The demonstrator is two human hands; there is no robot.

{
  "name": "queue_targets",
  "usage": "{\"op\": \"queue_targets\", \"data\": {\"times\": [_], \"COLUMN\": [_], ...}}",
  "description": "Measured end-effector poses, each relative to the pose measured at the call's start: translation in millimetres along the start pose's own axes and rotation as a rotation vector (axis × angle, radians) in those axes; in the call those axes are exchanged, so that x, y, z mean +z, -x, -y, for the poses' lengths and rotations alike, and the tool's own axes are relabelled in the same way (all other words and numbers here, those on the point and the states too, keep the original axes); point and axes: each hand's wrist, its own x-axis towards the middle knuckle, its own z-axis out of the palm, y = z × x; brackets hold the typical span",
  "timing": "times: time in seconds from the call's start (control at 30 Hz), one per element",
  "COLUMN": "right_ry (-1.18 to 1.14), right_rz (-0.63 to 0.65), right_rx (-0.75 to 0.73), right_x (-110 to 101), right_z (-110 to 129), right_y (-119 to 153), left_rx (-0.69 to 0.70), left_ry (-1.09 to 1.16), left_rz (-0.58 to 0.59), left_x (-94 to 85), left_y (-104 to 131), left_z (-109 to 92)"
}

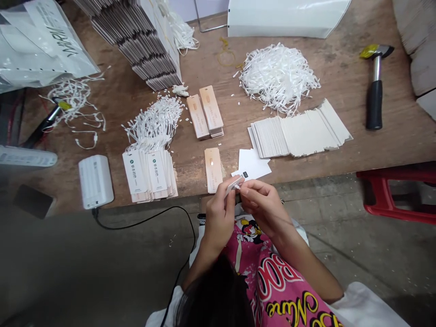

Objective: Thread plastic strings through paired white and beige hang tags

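Just off the table's front edge, my left hand (219,215) is closed around white hang tags (233,185), held tilted. My right hand (264,200) pinches a small white piece against the tag's end; it looks like a tag string (237,186), mostly hidden by the fingers. Beyond the hands lie loose white cards (254,163). To their left is a peach-coloured tag stack (213,169). Farther left, finished-looking tags (134,175) with green logos lie in overlapping rows, their white strings (155,120) fanned toward the back.
A heap of white strings (279,77) lies behind a leaning row of cards (303,131). Peach tag stacks (211,109) sit mid-table. Tall card stacks (139,41) stand at back left. Also here are a hammer (375,91), a corded white power bank (96,181) and a red stool (391,209).
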Motion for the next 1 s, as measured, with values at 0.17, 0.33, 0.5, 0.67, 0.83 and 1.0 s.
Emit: {"op": "queue_targets", "data": {"times": [0.17,0.33,0.5,0.67,0.83,1.0], "right_ry": [-0.070,-0.113,-0.041,0.333,0.835,0.880], "right_rz": [0.002,0.035,0.001,-0.042,-0.232,-0.046], "right_rx": [-0.026,-0.067,-0.145,-0.376,-0.948,-0.888], "right_x": [-0.4,-0.4,-0.3,-5.1,-8.9,-9.7], "right_z": [-2.0,-2.8,-4.1,-3.9,7.3,20.3], "right_y": [1.8,4.1,5.3,11.5,16.1,8.7], "left_rx": [0.134,0.182,0.288,0.220,0.004,-0.150], "left_ry": [-0.106,-0.119,-0.191,-0.113,0.032,0.173], "left_rz": [0.011,-0.022,-0.073,-0.016,0.046,0.181], "left_x": [3.3,8.9,9.7,4.3,0.2,1.0], "left_y": [0.2,1.7,0.5,-1.0,1.4,3.0], "left_z": [-1.6,2.6,5.8,3.6,-2.9,-7.4]}}
